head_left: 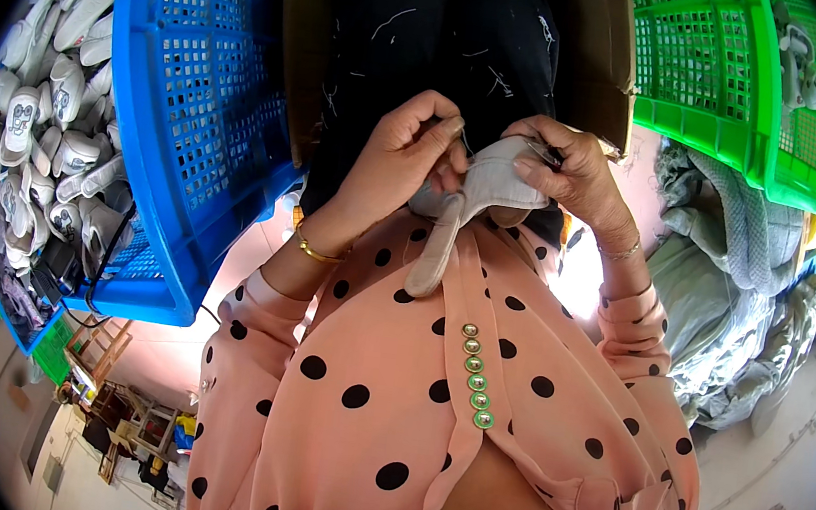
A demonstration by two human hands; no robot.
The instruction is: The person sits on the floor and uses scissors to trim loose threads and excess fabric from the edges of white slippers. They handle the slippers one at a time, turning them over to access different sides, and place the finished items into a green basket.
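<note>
A pale grey-white fabric shoe upper point(499, 177) is held up in front of my body, above my lap. A long, padded, off-white strip point(436, 248) hangs from it toward my polka-dot shirt. My right hand point(578, 179) grips the upper by its right side, thumb on top; a small dark, shiny bit shows by its fingers, too small to name. Close by on the left, my left hand point(415, 150) is closed in a pinch with fingers curled. What it pinches is hidden or too fine to make out.
A blue plastic crate point(206, 131) stands at the left, with a heap of pale shoes point(48, 144) beyond it. A cardboard box point(601, 65) is around my legs. At the right are green crates point(711, 68) and piles of grey fabric point(727, 281).
</note>
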